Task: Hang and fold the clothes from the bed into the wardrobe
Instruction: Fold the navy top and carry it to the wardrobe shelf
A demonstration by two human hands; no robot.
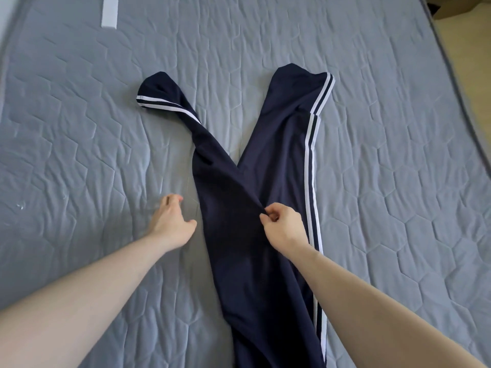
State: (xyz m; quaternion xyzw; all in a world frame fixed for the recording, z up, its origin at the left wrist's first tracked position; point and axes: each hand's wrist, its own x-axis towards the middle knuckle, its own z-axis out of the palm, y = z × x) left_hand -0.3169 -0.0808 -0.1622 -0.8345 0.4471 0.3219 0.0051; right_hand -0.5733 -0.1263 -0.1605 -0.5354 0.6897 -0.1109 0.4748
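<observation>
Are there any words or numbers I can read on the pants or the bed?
No, none can be read here.
Navy track pants: only white side stripes, no word or logo showing.
Grey quilted mattress: just stitched shapes, no label text.
White strip at the top of the mattress: blank as far as can be seen.

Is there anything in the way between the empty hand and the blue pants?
Nothing visible. The left hand is open just left of the navy pants, with only bare grey mattress between them. The right hand already pinches the fabric.
</observation>
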